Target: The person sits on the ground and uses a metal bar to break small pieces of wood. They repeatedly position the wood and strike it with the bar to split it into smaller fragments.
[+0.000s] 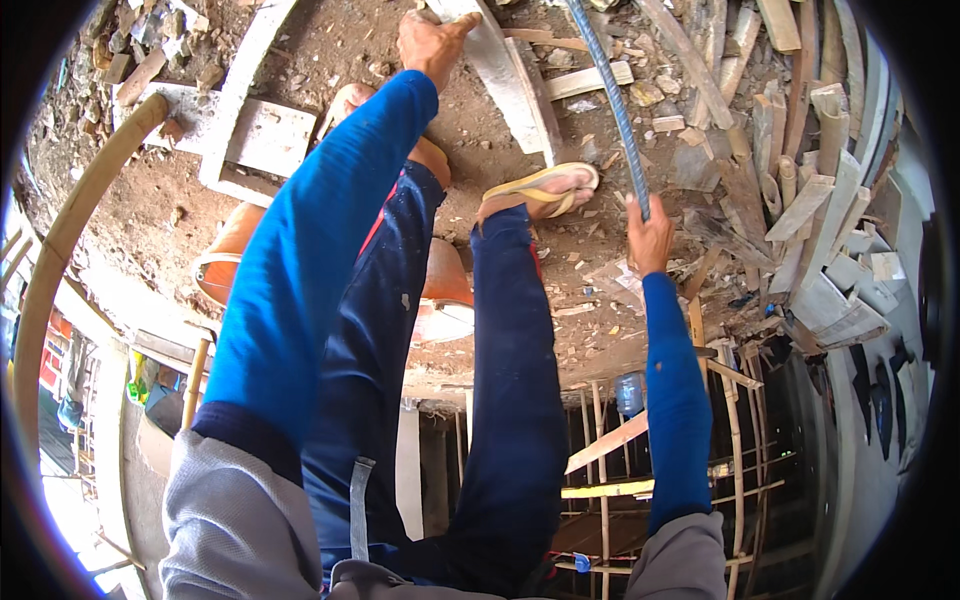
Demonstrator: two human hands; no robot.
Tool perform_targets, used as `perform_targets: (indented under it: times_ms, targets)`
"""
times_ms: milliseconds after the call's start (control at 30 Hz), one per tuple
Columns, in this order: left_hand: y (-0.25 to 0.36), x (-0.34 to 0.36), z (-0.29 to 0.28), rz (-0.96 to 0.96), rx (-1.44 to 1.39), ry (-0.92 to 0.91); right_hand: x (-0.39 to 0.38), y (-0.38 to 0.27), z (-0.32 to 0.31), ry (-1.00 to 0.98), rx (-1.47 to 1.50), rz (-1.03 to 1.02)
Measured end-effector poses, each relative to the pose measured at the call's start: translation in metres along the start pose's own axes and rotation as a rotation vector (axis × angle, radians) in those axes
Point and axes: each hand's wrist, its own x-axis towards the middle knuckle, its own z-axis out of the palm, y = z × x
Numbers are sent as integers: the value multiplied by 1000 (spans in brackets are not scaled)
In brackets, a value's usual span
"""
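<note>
Left hand [435, 45] pinches wooden plank [500, 75], apparently steadying it; right hand [650, 236] clasps ribbed bar [609, 88] near one end, probably for reach.

The location appears to be a construction site. Indicators: uneven brown earth ground [330, 45] strewn with wood chips; grey-brown stone rubble [122, 68] at the upper left; a heap of weathered timber offcuts [800, 210] at the right; a white-stained wooden board [492, 70]; a blue-grey ribbed steel bar [612, 95]; orange buckets [222, 268]; thin tan bamboo poles [738, 470] forming a framework.
</note>
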Motion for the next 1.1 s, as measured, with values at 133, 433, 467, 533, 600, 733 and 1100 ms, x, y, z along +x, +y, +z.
perform_targets:
  times_ms: [133,433,467,533,600,733,1100]
  targets:
    - [-30,6,-6,137,-294,-21,45,-9,12,-93,-12,35]
    - [2,4,50,160,166,383,96,-71,23,-101,-19,-199]
    - [9,-3,55,33,104,412,95,-90,28,-205,159,-207]
    - [-7,3,56,228,-43,547,83,-140,38,-394,168,-204]
    - [13,-27,40,460,-259,398,63,-173,54,-353,-27,-193]
    - [22,-68,1,310,-654,331,23,-208,80,-154,40,-157]
    - [102,-124,-36,509,-476,397,-41,-279,29,-119,359,7]
